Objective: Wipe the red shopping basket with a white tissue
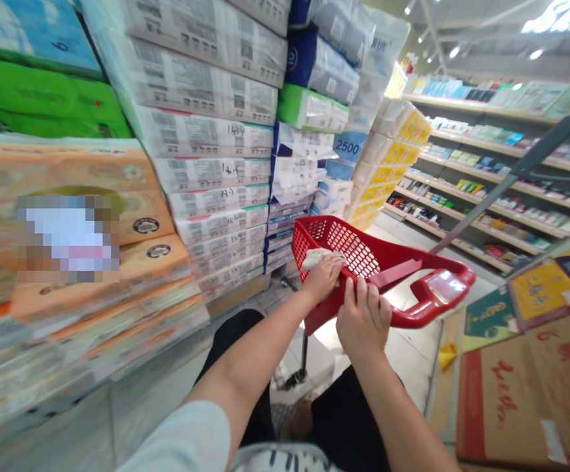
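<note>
A red plastic shopping cart basket with perforated walls stands in front of my knees, tilted in the view. My left hand is closed on a whitish cloth, pressed against the near rim and inner side of the basket. Just right of it, my right hand grips the same rim, its fingers curled over the top. A smooth red panel forms the cart's right end. The cart's grey handle rises to the upper right.
Stacked paper packs rise close on the left, with orange packs nearer me. At the right stand cardboard boxes. Shelves of small goods line the back right. A yellow scrap lies by the boxes.
</note>
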### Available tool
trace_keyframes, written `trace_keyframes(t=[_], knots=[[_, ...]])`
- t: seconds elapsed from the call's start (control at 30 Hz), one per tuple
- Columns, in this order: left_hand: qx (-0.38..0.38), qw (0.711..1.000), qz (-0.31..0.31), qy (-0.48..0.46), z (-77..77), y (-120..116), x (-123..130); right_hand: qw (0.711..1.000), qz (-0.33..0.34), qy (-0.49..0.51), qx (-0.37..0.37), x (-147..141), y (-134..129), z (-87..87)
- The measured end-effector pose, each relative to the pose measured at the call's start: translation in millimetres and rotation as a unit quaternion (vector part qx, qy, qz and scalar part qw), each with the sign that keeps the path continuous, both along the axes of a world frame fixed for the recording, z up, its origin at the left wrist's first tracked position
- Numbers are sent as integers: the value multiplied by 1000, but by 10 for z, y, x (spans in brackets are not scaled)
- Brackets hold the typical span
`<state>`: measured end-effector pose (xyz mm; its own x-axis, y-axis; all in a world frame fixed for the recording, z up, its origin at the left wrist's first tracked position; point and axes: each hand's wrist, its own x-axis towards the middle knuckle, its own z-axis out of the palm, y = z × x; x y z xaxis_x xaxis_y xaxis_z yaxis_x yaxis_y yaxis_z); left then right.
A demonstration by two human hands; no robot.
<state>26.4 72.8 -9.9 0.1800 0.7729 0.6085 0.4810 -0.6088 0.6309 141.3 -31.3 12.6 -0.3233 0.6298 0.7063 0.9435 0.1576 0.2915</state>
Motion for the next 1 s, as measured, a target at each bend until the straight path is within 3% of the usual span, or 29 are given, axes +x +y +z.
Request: trace_keyframes(t=[0.1, 0.23, 0.4, 0.53, 0.73, 0.9, 1.0], knots=[[-13, 1000, 14, 7, 18, -8, 7, 1000, -2, -3, 3, -7, -6, 9], [17, 1000, -18, 2, 16, -38, 9, 1000, 13, 11, -6, 0, 8, -8], [-15, 1000, 22, 3, 0, 1, -29, 999, 22, 33, -17, 3, 41, -54], [14, 1000, -14, 13, -2, 42, -19, 999, 17, 38, -9, -6, 35, -53], [-6, 998, 47, 31, -4, 107, -67, 999, 14, 42, -16, -20, 1, -19], [35, 999, -30, 5, 31, -14, -14, 998, 12, 65, -4, -34, 19, -61], [16, 1000, -5, -9, 9, 65, -55, 998, 14, 68, -14, -35, 22, -65]])
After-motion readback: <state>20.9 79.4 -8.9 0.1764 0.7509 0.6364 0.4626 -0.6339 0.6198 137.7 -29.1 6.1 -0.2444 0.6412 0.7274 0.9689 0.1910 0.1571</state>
